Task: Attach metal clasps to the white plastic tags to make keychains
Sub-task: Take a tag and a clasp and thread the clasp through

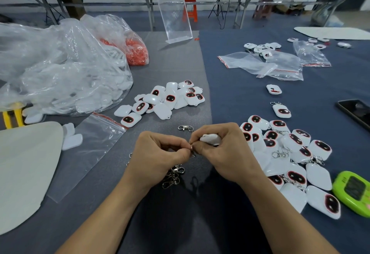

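Head view, slip risk: The little shiny metal clasp (191, 147) is tiny and smooth. I think it could slip from the fingertips and drop into the heap of silver clasps (174, 175) right below. It would be hard to pick out again there.
Head view, ring risk: The hole in the tag is hidden, so I cannot tell if the ring is through it. If the ring goes in only part way, the tag may fall off later.
Left hand: The left hand (160, 151) is curled, back facing up. Its thumb and first finger pinch the clasp.
Right hand: The right hand (224, 149) is curled round the small white plastic tag (210, 139). Its fingertips meet the left hand's at the clasp.
Tag place: The tag is up in the right hand, above the grey table cloth (180, 57).
Waiting tags: A pile of white tags with dark faces (166, 99) lies farther back.
Done tags: A pile of white tags with clasps on (290, 153) lies just right of the right hand.
Spare clasp: One loose silver clasp (185, 128) lies just behind the hands.
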Motion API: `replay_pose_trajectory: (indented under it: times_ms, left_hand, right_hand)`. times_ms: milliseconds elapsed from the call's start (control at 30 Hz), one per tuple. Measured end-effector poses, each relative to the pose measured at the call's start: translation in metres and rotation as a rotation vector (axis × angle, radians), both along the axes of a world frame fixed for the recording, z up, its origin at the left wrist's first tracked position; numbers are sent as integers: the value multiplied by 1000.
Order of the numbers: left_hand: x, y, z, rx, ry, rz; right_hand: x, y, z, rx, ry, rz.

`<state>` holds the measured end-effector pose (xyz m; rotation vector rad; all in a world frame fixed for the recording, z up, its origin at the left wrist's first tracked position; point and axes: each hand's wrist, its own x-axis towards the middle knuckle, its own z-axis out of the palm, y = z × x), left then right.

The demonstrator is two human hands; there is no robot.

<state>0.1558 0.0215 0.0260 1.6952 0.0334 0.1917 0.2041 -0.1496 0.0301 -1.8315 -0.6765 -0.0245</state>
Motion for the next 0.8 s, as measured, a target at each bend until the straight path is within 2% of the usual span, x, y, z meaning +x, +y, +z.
replay_pose_trajectory:
  times_ms: [800]
  left_hand:
    - [-6,2,-3,278,-124,77]
  right_hand:
    - [-7,4,2,-48,-8,-49]
